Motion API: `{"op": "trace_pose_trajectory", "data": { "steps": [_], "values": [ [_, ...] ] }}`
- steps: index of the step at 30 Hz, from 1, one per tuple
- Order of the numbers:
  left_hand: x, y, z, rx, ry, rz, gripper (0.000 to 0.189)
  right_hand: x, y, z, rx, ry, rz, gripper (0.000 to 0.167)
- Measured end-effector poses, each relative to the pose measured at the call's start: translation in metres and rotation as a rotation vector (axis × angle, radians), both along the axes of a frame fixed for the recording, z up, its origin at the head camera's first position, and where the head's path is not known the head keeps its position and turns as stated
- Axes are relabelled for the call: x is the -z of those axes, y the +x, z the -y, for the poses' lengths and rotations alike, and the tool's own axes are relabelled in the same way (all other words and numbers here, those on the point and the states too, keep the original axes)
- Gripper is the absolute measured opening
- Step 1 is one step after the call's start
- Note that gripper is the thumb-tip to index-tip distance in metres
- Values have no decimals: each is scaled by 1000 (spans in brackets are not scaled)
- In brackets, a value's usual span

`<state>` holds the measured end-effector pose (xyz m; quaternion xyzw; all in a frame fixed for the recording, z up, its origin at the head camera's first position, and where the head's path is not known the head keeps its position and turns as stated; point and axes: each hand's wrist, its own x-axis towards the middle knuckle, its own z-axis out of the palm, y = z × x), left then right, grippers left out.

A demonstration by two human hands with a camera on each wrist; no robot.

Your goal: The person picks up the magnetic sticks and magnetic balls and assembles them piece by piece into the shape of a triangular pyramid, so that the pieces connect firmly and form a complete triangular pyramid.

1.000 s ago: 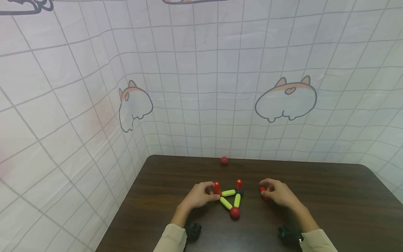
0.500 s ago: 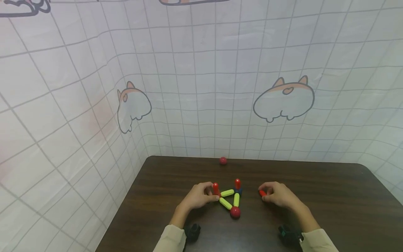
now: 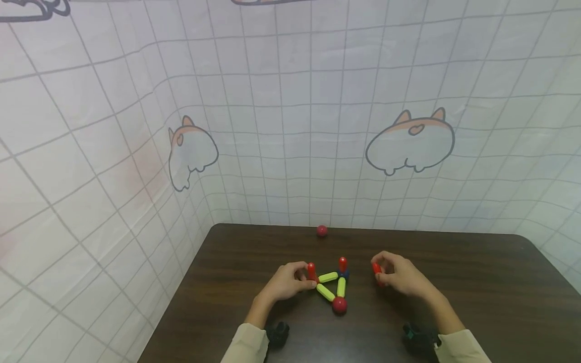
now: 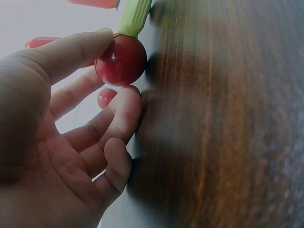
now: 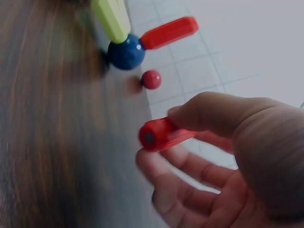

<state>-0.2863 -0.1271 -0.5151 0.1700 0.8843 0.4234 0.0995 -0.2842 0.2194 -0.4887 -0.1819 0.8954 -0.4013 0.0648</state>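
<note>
Three yellow-green rods [image 3: 341,287] form a flat triangle on the table, joined by balls at its corners. My left hand [image 3: 287,282] pinches the red ball [image 4: 121,60] at the left corner between thumb and fingers. From that ball rises a red rod [image 3: 311,270]. Another upright red rod [image 3: 343,263] stands on the dark blue ball [image 5: 126,52] at the far corner. A red ball [image 3: 339,305] makes the near corner. To the right of the triangle, my right hand [image 3: 403,275] pinches a loose red rod [image 5: 164,135], its round end showing in the right wrist view.
A loose red ball [image 3: 322,231] lies near the far edge of the dark wooden table [image 3: 476,282]. Behind the table hangs a white grid-patterned cloth [image 3: 290,151]. Dark wrist devices [image 3: 278,335] sit at both sleeves.
My right hand has lifted slightly and tilted its red rod more upright. My left hand keeps its grip on the corner ball, and the triangle stays in place.
</note>
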Motion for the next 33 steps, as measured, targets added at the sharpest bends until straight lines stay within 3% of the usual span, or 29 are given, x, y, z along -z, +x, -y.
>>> {"op": "trace_pose_trajectory", "data": {
  "steps": [7,14,22,33],
  "values": [
    [-1,0,-1,5,0,-7,19,-16,9,13,22,-73,-75,33],
    [-2,0,-2,4,5,-14,18,-28,19,30,-33,-168,-117,29],
    [-3,1,-1,-3,-2,-17,18,-27,22,45,-106,-240,-149,29],
    [-3,2,1,-5,4,-19,22,-18,25,61,-204,-233,-99,25]
  ]
}}
